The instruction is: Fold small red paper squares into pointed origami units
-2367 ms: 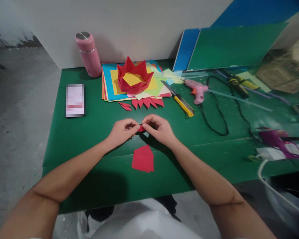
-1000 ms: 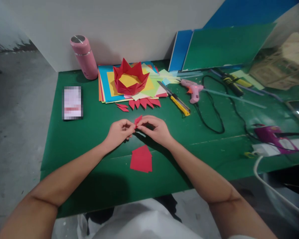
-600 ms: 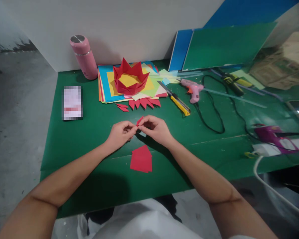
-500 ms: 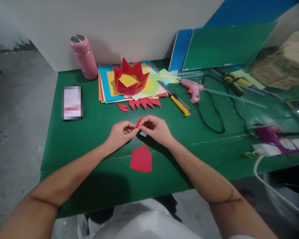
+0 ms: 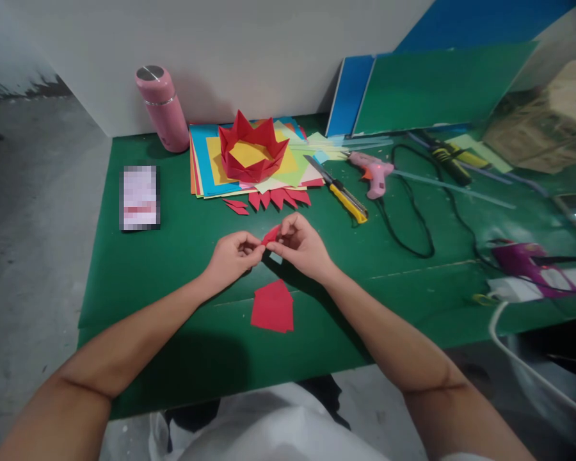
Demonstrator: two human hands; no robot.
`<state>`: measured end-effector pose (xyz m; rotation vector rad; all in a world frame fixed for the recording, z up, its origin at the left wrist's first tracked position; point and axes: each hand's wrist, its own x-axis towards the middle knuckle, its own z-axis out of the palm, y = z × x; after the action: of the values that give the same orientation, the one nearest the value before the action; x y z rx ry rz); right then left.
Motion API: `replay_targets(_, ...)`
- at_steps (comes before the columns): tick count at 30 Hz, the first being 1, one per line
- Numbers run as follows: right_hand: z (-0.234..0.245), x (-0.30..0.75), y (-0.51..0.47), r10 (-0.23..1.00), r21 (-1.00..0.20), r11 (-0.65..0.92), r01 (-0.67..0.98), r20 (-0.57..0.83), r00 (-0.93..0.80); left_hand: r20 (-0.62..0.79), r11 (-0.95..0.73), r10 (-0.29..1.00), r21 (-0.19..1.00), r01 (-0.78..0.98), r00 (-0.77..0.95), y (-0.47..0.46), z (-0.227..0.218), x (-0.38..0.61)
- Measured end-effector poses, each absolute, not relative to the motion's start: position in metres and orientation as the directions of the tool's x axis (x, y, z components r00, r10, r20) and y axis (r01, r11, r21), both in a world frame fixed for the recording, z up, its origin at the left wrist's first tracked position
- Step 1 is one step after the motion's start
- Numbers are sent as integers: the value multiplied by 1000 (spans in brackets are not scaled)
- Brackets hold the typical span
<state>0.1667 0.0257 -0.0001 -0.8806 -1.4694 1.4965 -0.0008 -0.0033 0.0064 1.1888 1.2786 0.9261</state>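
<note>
While well inside the near table edge (image 5: 139, 410), left hand (image 5: 234, 256) and right hand (image 5: 303, 246) in fingertip grip on 1 red paper (image 5: 271, 235)

We take this for a craft workshop or a craft corner: on the green-topped table (image 5: 173, 243) we see a pink glue gun (image 5: 377, 173) with its cord, a yellow utility knife (image 5: 349, 203) and, towards the far edge, a stack of coloured paper (image 5: 202, 166) bearing a red folded-paper ring (image 5: 254, 171). A blue board (image 5: 350, 96) and a green board (image 5: 441, 89) stand at the far right, and on the left we see rough grey floor (image 5: 33, 224) and a stained wall (image 5: 9, 51)
</note>
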Motion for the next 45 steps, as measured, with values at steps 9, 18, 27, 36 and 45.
replay_targets(9,0,167,25,914,-994,29,-106,69,-401,-166,151,980,979,140,106,-2,4,-1)
replay_targets(18,4,169,26,914,-998,-31,-60,-4,-406,52,-84,991,960,266,126,-4,3,-1)
replay_targets(27,6,170,25,920,-999,-46,9,-45,-388,13,-27,992,994,107,128,-2,4,-2)
replay_targets(36,5,170,27,942,-997,-72,-22,-61,-329,-29,22,994,998,62,110,-2,4,-1)
replay_targets(45,5,169,27,939,-989,-144,-47,-121,-321,-60,57,992,998,39,108,-2,4,-1)
